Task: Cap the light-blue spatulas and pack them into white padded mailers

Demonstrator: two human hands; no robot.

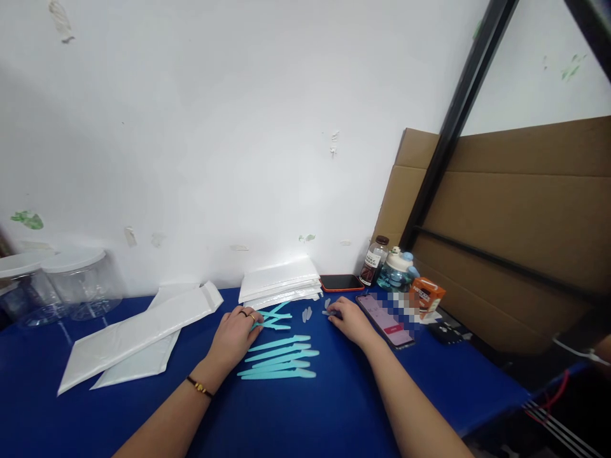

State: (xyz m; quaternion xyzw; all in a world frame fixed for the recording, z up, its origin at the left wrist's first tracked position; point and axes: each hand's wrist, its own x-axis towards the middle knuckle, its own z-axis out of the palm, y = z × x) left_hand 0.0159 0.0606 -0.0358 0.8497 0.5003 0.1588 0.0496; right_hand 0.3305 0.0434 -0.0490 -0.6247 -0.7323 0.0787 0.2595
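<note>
1 camera, worn on the person's head, looked forward and down across the blue tabletop toward the white wall. It sat above and behind the left hand and right hand, with the forearms nearest the lens.

On a blue table, the left hand rests at a crossed cluster of turquoise eyebrow razors; a row of similar razors lies nearer. The right hand touches small translucent caps, its grip unclear. White padded mailers are stacked farther back, others overlap at left. A lit smartphone lies right of the right hand, near an orange box.
</note>
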